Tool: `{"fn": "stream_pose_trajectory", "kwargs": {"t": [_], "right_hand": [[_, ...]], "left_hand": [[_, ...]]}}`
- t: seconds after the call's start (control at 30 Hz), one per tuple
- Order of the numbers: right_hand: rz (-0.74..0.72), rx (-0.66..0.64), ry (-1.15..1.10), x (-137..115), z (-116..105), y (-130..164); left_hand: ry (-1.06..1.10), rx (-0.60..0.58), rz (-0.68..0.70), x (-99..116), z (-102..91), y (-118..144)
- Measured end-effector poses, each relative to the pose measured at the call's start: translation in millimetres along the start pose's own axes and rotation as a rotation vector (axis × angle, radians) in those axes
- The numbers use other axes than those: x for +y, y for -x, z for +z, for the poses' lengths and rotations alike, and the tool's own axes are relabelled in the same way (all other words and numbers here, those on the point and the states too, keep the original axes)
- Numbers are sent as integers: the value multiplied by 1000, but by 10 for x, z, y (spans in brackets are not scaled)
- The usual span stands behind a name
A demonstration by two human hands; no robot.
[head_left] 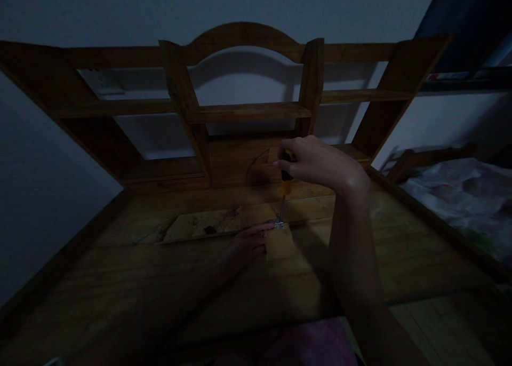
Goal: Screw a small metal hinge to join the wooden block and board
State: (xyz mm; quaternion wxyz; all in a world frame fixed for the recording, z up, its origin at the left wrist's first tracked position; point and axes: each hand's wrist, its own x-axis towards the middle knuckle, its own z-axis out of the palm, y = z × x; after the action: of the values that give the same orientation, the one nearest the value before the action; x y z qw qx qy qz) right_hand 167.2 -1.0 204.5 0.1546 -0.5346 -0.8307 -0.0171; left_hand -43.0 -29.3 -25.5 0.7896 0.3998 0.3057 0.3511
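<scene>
While the right hand (316, 160) grips an upright screwdriver (285, 187) on a bracket (279, 224), the left hand (250, 243) lies flat beside it, where firm, square pressure should prevent slipping.

Two hands are counted: one left hand (246, 244), one right hand (320, 162). One screwdriver (285, 187), one small metal bracket (277, 224), one light wood block (279, 243), one flat board (216, 223). One bench (120, 270), one shelf unit (240, 110) are seen.
</scene>
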Motion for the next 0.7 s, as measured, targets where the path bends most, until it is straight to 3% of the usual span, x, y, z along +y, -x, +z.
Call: {"fn": "stream_pose_trajectory", "kwargs": {"t": [0.7], "right_hand": [[-13, 6, -56, 54, 58, -46]], "left_hand": [[58, 52, -10, 48, 38, 12]]}}
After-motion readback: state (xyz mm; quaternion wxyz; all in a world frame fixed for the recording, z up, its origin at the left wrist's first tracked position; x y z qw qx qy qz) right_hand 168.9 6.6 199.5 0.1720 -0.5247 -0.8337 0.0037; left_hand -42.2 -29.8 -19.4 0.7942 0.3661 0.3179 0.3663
